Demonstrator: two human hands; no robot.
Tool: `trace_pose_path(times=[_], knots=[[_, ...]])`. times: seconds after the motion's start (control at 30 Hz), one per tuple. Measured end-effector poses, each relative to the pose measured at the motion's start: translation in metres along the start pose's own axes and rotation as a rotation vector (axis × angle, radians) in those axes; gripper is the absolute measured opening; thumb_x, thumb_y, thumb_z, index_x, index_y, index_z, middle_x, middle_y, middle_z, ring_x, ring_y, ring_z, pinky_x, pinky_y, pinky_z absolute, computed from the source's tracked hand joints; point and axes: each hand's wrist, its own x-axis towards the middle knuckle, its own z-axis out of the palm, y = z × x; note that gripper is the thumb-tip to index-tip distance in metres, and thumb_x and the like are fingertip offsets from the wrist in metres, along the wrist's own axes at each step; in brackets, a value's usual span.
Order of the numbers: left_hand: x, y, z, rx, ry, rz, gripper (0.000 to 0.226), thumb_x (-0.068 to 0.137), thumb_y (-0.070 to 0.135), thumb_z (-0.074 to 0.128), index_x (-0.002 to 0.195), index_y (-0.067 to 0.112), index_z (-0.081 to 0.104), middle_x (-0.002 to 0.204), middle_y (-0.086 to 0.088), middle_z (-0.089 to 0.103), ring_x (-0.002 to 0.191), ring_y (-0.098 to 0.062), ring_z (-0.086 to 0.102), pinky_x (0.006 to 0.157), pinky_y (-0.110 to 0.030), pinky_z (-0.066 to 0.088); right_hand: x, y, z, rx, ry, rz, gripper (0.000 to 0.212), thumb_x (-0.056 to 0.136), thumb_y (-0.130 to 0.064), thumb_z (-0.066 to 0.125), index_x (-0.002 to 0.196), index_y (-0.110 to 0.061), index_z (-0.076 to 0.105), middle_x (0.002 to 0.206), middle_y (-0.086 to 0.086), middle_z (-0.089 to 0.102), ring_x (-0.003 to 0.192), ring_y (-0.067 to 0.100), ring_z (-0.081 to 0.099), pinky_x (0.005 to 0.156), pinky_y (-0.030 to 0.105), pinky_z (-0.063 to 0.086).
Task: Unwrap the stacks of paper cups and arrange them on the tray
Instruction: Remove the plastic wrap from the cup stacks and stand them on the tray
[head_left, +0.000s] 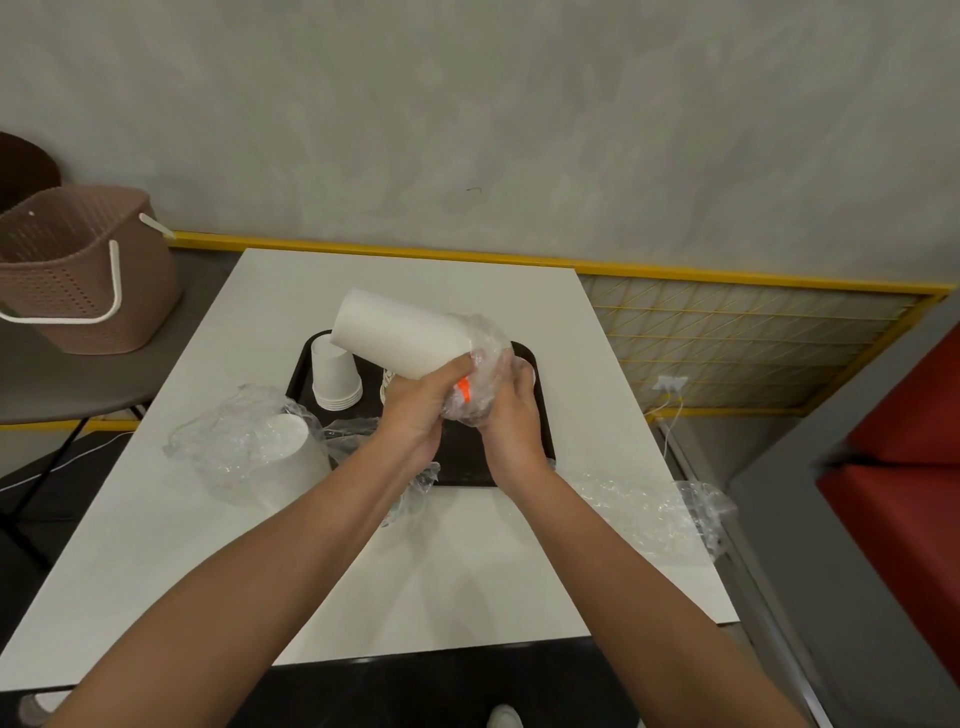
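Over the black tray (540, 431) I hold a stack of white paper cups (400, 335), tilted with its base toward the far left. Clear plastic wrap (483, 374) with an orange tie is bunched around the stack's near end. My left hand (421, 410) grips the stack's near end and the wrap. My right hand (511, 410) clutches the bunched wrap from the right. A short upside-down stack of white cups (335, 371) stands on the tray's far-left corner. Another cup stack still in clear wrap (265, 452) lies on the white table (467, 571), left of the tray.
Crumpled clear wrap (660, 506) lies near the table's right edge. A brown basket with white handles (78, 270) rests on a grey side table at the left. A yellow wire grid (727, 343) and a red seat (904, 467) are to the right.
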Motion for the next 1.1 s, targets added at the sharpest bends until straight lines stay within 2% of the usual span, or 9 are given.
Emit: trace_pose_path(times=[0.2,0.3,0.47,0.6,0.73,0.8,0.97,1.03,1.1], knots=[[0.002,-0.001,-0.003,0.047,0.06,-0.005,0.056,0.055,0.015,0.079,0.109,0.008,0.064,0.11,-0.007,0.07,0.102,-0.02,0.067,0.085,-0.032,0.054,0.0,0.002,-0.009,0.007,-0.007,0.067,0.023,0.098,-0.042,0.041,0.096,-0.026,0.058,0.103,0.002,0.067,0.104,0.02,0.064,0.092,0.04,0.053],[0.002,-0.001,-0.004,0.013,0.034,-0.067,0.06,0.063,0.015,0.081,0.118,0.006,0.062,0.114,-0.008,0.07,0.106,-0.023,0.066,0.084,-0.036,0.055,0.0,0.01,-0.013,-0.029,0.055,0.042,0.029,0.097,-0.045,0.039,0.095,-0.025,0.06,0.105,0.007,0.067,0.107,0.025,0.063,0.097,0.047,0.049],[-0.001,0.004,-0.01,-0.045,-0.02,-0.167,0.081,0.057,0.026,0.086,0.13,0.008,0.056,0.121,-0.009,0.066,0.109,-0.025,0.065,0.069,-0.034,0.057,0.002,0.013,-0.023,-0.082,0.144,-0.011,0.029,0.097,-0.039,0.046,0.08,-0.017,0.056,0.082,0.0,0.064,0.084,0.017,0.062,0.088,0.04,0.051],[-0.004,0.006,-0.009,-0.118,0.001,-0.233,0.056,0.073,0.02,0.078,0.124,0.007,0.058,0.105,-0.01,0.068,0.091,-0.023,0.067,0.061,-0.033,0.058,0.005,0.018,-0.024,0.085,0.302,0.085,0.028,0.098,-0.027,0.048,0.076,-0.012,0.053,0.078,0.003,0.06,0.078,0.018,0.059,0.082,0.038,0.049],[-0.008,0.009,-0.006,-0.228,0.029,-0.288,0.041,0.08,0.02,0.073,0.116,0.008,0.057,0.099,-0.01,0.063,0.084,-0.021,0.064,0.051,-0.027,0.056,0.007,0.014,-0.024,0.351,0.414,0.261,0.021,0.097,-0.026,0.05,0.104,-0.009,0.061,0.097,0.007,0.067,0.091,0.022,0.065,0.073,0.031,0.055],[-0.008,0.01,-0.005,-0.267,0.031,-0.313,0.042,0.079,0.021,0.073,0.115,0.008,0.056,0.101,-0.012,0.061,0.082,-0.022,0.063,0.046,-0.024,0.053,0.006,0.012,-0.026,0.401,0.446,0.286,0.02,0.098,-0.027,0.05,0.105,-0.011,0.06,0.1,0.006,0.067,0.094,0.023,0.065,0.068,0.029,0.054],[-0.004,0.006,-0.011,-0.133,-0.007,-0.314,0.052,0.071,0.037,0.077,0.114,0.014,0.059,0.078,-0.002,0.068,0.077,-0.018,0.067,0.07,-0.038,0.058,-0.001,0.002,-0.029,0.03,0.362,0.137,0.036,0.088,-0.048,0.057,0.083,-0.013,0.05,0.086,0.003,0.059,0.083,0.018,0.06,0.078,0.036,0.052],[-0.004,0.007,-0.013,-0.136,-0.019,-0.309,0.054,0.072,0.042,0.076,0.116,0.014,0.062,0.083,-0.003,0.072,0.088,-0.022,0.068,0.084,-0.041,0.055,-0.008,-0.005,-0.029,-0.096,0.216,0.018,0.035,0.082,-0.043,0.066,0.09,-0.016,0.046,0.089,0.002,0.057,0.078,0.011,0.059,0.073,0.03,0.053],[-0.006,0.01,-0.011,-0.162,-0.011,-0.339,0.046,0.078,0.045,0.07,0.113,0.015,0.063,0.097,-0.007,0.071,0.091,-0.025,0.068,0.082,-0.039,0.056,-0.012,-0.008,-0.029,-0.229,0.048,-0.114,0.037,0.075,-0.029,0.076,0.096,-0.023,0.047,0.096,-0.001,0.057,0.079,0.008,0.06,0.066,0.022,0.054]])
